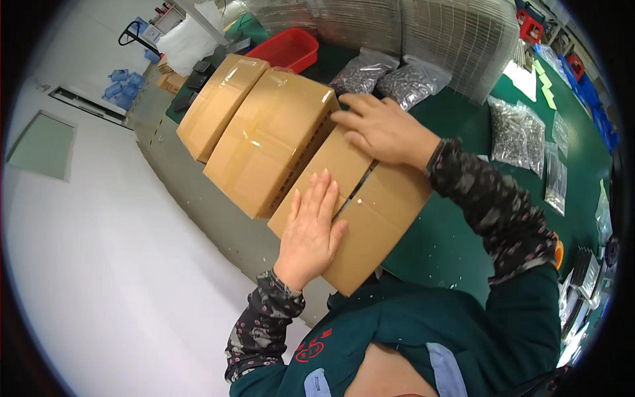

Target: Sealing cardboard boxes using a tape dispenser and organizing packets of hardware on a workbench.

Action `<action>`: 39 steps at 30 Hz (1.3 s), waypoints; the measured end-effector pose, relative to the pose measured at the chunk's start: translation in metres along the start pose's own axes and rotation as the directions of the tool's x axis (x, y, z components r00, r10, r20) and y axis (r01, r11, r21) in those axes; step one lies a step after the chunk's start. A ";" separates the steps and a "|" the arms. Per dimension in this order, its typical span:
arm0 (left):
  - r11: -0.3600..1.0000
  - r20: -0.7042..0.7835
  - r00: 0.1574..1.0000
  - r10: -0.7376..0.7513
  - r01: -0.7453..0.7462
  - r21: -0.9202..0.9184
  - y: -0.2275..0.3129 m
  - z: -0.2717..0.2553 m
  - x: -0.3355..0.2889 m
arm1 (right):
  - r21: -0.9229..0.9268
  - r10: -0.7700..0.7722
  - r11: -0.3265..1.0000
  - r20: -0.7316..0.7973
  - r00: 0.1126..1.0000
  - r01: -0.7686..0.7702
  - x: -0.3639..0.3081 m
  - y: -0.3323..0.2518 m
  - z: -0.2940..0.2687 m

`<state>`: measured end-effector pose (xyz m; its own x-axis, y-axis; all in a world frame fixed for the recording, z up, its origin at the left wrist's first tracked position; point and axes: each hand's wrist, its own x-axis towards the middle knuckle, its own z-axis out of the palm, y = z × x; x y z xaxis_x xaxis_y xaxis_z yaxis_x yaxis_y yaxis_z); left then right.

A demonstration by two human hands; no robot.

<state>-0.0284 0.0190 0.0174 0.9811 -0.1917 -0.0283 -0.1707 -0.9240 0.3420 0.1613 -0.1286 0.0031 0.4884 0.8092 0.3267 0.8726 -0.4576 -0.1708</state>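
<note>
A brown cardboard box stands right in front of me, its two top flaps folded down with a narrow dark gap between them. My left hand lies flat on the box's left end, fingers stretched out. At the far right end my right hand rests on the top with its fingers apart and slightly bent. Neither hand grips anything. Beyond this box, a second carton with clear tape over its top stands close by, and a third taped carton stands behind that one.
On the green table lie bags of small dark parts and another filled bag at the right. A red plastic bin sits behind the cartons. Stacked wire-like panels stand at the back. A white wall borders the left.
</note>
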 end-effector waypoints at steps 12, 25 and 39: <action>0.991 -0.223 0.974 -0.029 0.058 0.123 0.007 0.014 0.026 | 0.270 0.217 0.921 0.244 0.945 -0.281 -0.025 0.015 -0.012; 0.854 0.165 0.857 0.489 -0.509 0.112 0.006 -0.012 0.041 | 0.166 0.558 0.812 0.058 0.828 -0.559 -0.147 -0.065 -0.050; 0.991 0.179 0.975 0.129 -0.131 0.001 0.022 -0.024 0.042 | 0.187 0.361 0.894 0.239 0.902 -0.407 -0.132 -0.050 -0.066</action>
<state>0.0109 -0.0018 0.0462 0.9185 -0.3653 -0.1512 -0.2982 -0.8913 0.3417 0.0527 -0.2373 0.0300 0.7576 0.6526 0.0109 0.5834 -0.6697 -0.4595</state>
